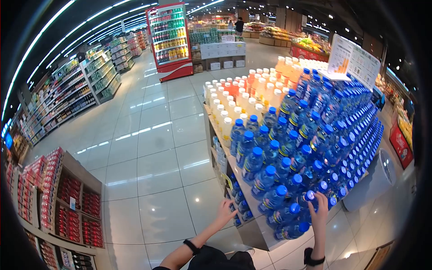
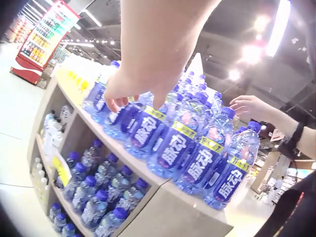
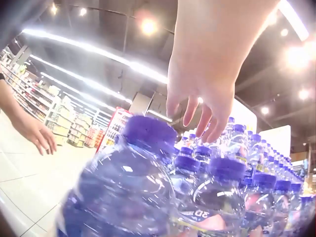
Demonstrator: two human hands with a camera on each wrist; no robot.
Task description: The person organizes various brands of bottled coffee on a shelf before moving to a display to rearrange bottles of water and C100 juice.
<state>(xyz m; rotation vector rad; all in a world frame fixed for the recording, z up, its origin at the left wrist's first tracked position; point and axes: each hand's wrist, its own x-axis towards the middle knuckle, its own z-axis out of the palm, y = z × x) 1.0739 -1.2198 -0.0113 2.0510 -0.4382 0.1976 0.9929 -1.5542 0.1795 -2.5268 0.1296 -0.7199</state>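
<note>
Here, the right hand [image 1: 319,208] reaches over blue-capped bottles [image 1: 263,182] stacked on a display stand [image 2: 192,212], its fingers slightly apart, seemingly gripping nothing; the left hand [image 1: 226,211], fingers loosely parted, hangs beside them. The step appears to be reaching; next, grasping would require curling the fingers round one bottle.

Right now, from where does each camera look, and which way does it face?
Head: worn on the head, facing forward and down over blue-capped bottles; left hand and right hand show.
Left wrist: worn there, facing the display stand; both hands show.
Right wrist: worn there, facing bottle caps; both hands show.
Both wrist views share the red fridge.
</note>
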